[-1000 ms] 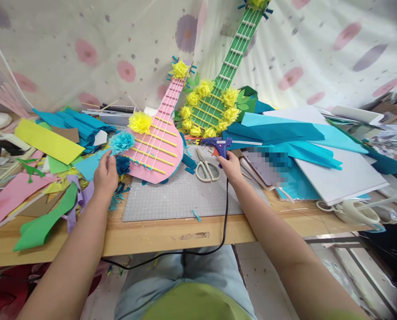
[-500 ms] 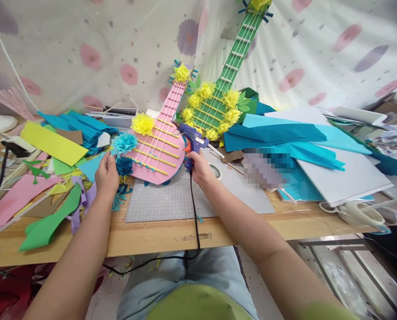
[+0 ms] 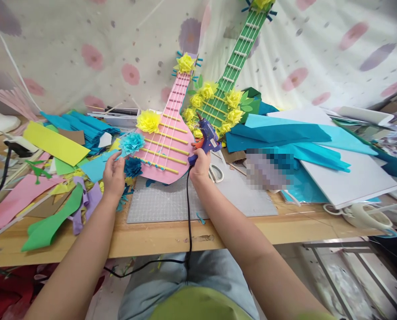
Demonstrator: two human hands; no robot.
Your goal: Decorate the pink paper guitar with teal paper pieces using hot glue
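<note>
A pink paper guitar with yellow sticks and white strings tilts up over the cutting mat. Yellow flowers and a light-blue paper flower sit on it, with a dark-blue flower at its lower left. My left hand is closed at the guitar's left edge, beside the blue flowers; its gripping fingers are partly hidden. In my right hand is a purple hot glue gun, its nozzle pointing up and away, just right of the guitar's body.
A green paper guitar leans on the curtain behind. Scissors lie on the mat by my right wrist. Coloured paper pieces crowd the left, blue paper and white board the right. The black cord hangs over the table edge.
The glue gun has moved right, away from the pink guitar's body. The guitar has tipped slightly more upright and shifted a little right together with my left hand.
</note>
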